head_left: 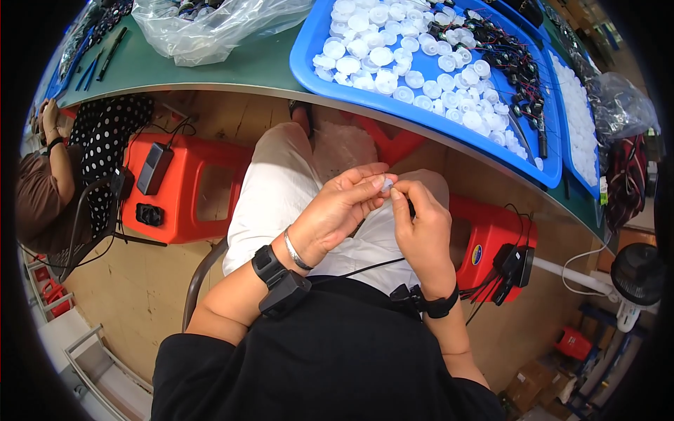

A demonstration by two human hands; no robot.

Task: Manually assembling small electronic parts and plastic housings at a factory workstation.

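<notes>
Above my lap, both hands meet at a small translucent white plastic piece. My left hand pinches it between thumb and fingers, palm turned up. The fingertips of my right hand are closed at the piece's right side, touching it. Something dark shows by the right palm, too small to name. Beyond my hands, on the green table, a blue tray holds many round translucent white plastic caps on its left and middle. Small black parts with thin wires are heaped along its right side.
A second blue tray of white pieces stands at the right. A clear plastic bag lies on the green table. Red stools with black devices flank me. Another person's arm is at far left, a fan at right.
</notes>
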